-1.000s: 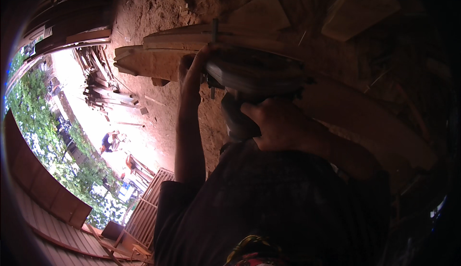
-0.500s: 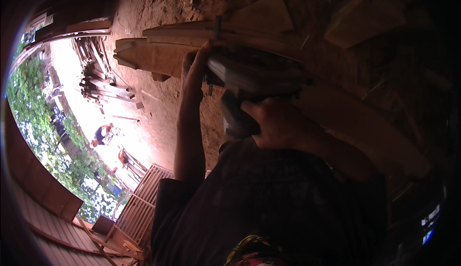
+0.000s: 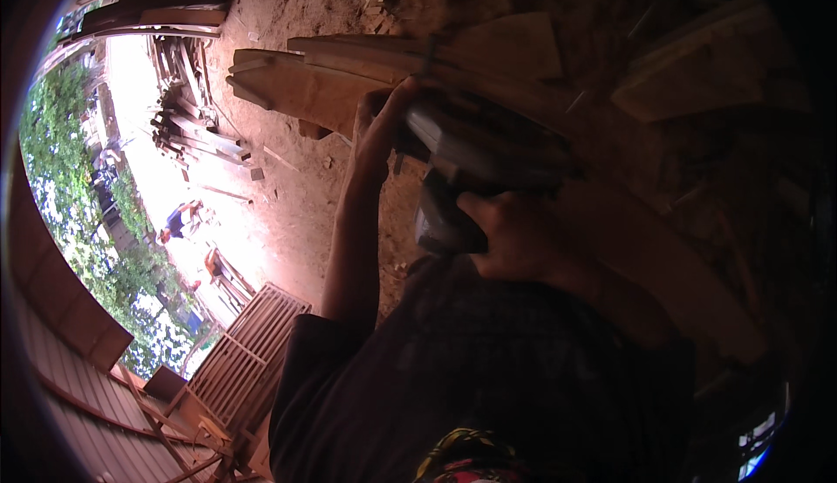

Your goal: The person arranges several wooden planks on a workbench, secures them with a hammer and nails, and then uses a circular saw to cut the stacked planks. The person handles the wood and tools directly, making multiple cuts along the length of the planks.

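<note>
A dark grey hand-held power tool point(image 3: 488, 147) lies over several long boards point(image 3: 314, 86); shadow hides its exact kind and its underside. My right hand point(image 3: 519, 234) is closed around its rear grip, thumb on top. At the tool's front end, my left hand point(image 3: 384, 121) is closed with the thumb up; its fingertips are partly hidden, and it seems to hold the front of the tool. A thin upright dark bar, perhaps part of a clamp point(image 3: 429, 54), crosses the boards just beyond my left hand.
Loose wooden panels point(image 3: 697, 69) lie in shadow at the far right. A pile of timber point(image 3: 187, 121) is on the bright ground at far left. Below it, a person point(image 3: 181, 220) is bent over outdoors. A slatted wooden frame point(image 3: 248, 352) stands at my near left.
The view has turned slightly, so the boards and the tool appear farther right. Both hands keep their hold, and the tool stays at about the same place over the boards.
</note>
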A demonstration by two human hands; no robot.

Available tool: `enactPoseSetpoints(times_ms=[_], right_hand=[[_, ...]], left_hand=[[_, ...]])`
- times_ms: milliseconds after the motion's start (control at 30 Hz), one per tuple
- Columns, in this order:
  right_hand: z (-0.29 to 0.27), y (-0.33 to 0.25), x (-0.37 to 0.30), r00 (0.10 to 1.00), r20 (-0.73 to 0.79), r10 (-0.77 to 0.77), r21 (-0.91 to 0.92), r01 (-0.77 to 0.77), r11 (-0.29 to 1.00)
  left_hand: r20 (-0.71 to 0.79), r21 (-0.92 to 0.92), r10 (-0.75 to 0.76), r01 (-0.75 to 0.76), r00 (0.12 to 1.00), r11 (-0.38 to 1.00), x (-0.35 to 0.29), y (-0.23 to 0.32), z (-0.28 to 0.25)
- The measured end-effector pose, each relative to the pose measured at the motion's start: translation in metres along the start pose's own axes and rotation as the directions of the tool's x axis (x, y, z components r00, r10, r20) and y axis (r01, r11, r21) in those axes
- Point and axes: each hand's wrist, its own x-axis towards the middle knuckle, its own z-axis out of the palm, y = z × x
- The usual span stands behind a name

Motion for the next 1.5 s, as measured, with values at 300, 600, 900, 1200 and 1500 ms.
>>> enactPoseSetpoints(times_ms=[300,600,900,1200,1500], right_hand=[[0.001,-0.006,0.014,0.998,-0.051,-0.024,0.060,0.027,0.998],[0.007,-0.007,0.028,1.000,-0.017,-0.017,0.053,0.018,0.998],[0.004,-0.012,0.039,1.000,0.004,-0.017,0.050,0.017,0.999],[0.006,-0.015,0.049,1.000,0.004,-0.019,0.051,0.019,0.999],[0.002,-0.024,0.063,0.999,0.038,0.005,0.059,-0.007,0.998]], left_hand=[[-0.010,0.037,0.006,-0.006,1.000,0.999,0.012,-0.005,-0.014],[-0.020,0.069,0.000,0.002,1.000,0.998,0.018,-0.004,-0.024],[-0.029,0.056,-0.007,0.009,1.000,0.998,0.023,0.001,-0.031],[-0.017,0.065,-0.039,0.040,0.999,0.997,0.028,-0.001,-0.041],[-0.010,0.071,-0.015,0.016,1.000,0.997,0.042,-0.007,-0.057]])
